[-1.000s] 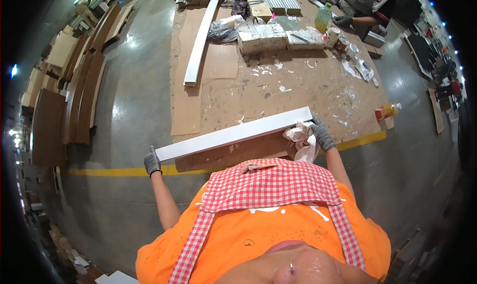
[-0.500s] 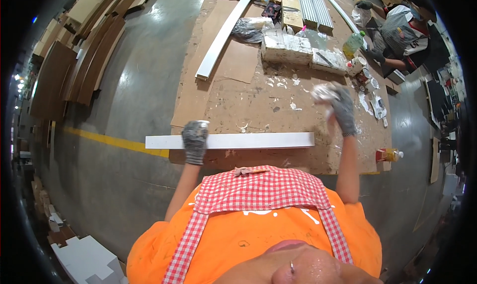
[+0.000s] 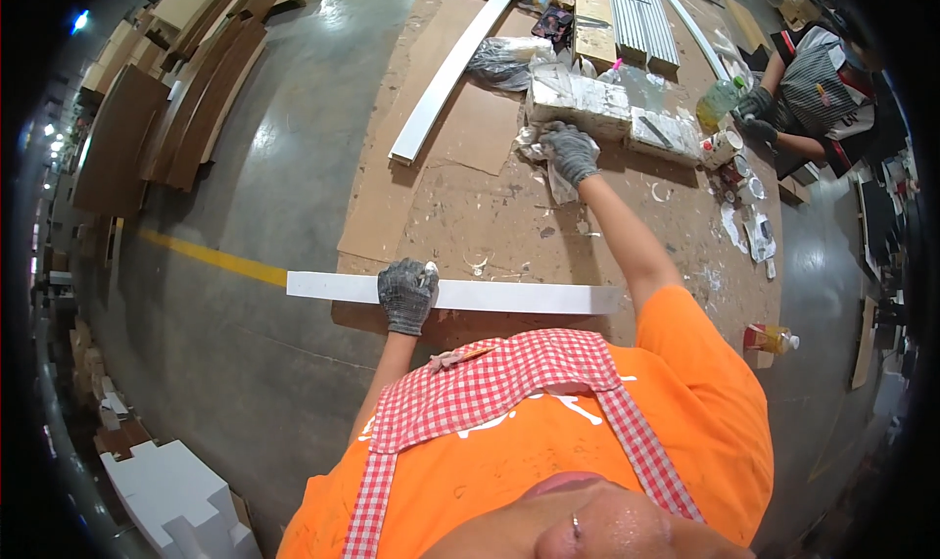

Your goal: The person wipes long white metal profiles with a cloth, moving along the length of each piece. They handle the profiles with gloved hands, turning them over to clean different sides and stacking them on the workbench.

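Observation:
A long white board [image 3: 529,297] lies across the near edge of the worktable, its left end jutting past the table's side. My left hand [image 3: 407,297], in a grey knit glove, is closed over the board left of its middle, with a small white bit showing by the fingers. My right arm stretches forward across the table. At its end my gloved right hand [image 3: 570,154] grips a crumpled whitish rag [image 3: 562,189], part of which hangs below the palm. That hand is just in front of a white-smeared block [image 3: 580,99]. My right fingertips are partly hidden by the rag.
Cardboard covers the worktable [image 3: 470,216]. Another white strip [image 3: 450,74] lies at the back left, beside a dark plastic bag [image 3: 499,62]. Tubs [image 3: 721,148] and a green-capped bottle [image 3: 720,101] stand at right. A co-worker [image 3: 818,89] in grey gloves is at the far right.
My right hand has swung left and forward with the rag, reaching the white-smeared block. My left hand stays on the board. The co-worker's hands have come together near the bottle.

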`<state>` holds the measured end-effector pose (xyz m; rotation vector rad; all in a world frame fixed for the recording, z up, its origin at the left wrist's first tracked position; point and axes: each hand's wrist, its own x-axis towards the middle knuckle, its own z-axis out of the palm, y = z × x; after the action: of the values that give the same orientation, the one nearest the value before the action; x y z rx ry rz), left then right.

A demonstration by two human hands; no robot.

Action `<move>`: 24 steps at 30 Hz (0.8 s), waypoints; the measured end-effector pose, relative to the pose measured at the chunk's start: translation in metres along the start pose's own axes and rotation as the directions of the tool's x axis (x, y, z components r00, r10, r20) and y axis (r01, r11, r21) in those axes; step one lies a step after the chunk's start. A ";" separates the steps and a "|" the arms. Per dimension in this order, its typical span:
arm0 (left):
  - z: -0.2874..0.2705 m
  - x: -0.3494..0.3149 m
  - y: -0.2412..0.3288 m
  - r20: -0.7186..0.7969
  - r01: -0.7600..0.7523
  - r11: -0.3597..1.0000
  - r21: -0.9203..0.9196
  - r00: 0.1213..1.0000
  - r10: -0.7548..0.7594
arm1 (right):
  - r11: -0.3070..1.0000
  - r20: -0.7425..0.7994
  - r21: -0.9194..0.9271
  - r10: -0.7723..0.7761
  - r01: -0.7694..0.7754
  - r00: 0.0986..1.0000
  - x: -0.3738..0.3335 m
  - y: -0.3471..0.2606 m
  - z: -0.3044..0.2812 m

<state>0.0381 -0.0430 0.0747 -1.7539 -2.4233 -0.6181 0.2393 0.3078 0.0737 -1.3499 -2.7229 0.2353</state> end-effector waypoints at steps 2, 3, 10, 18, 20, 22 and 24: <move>0.001 0.002 0.001 0.003 -0.004 1.000 -0.013 1.000 0.004 | 0.992 -0.037 -0.126 0.026 -0.031 0.999 -0.002 0.025 0.010; 0.001 0.002 0.001 -0.001 -0.007 1.000 -0.019 1.000 0.007 | 0.986 -0.018 -0.147 0.082 -0.083 0.996 -0.006 0.031 0.007; 0.004 0.001 0.002 -0.011 -0.039 0.999 -0.032 0.999 0.038 | 0.928 -0.122 0.055 0.374 -0.370 0.920 -0.046 0.079 0.003; 0.021 -0.004 -0.017 -0.071 -0.157 0.984 -0.087 0.986 0.151 | 0.943 -0.208 0.084 0.333 -0.323 0.920 -0.105 0.073 -0.026; 0.023 -0.003 -0.024 -0.020 -0.152 0.987 -0.056 0.988 0.151 | 0.881 -0.077 -0.022 0.471 -0.473 0.879 -0.125 0.083 -0.014; 0.025 -0.003 -0.028 0.022 -0.160 0.981 -0.110 0.986 0.163 | 0.924 -0.195 0.171 0.371 -0.341 0.908 -0.180 0.087 -0.022; 0.039 0.004 -0.037 0.097 -0.267 0.962 -0.065 0.957 0.272 | 0.994 -0.457 -0.012 0.089 -0.107 0.885 -0.262 0.133 0.011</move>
<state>0.0089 -0.0351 0.0306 -2.1387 -2.1881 -0.5734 0.5001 0.1777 0.0355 -1.3485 -2.2804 -0.1169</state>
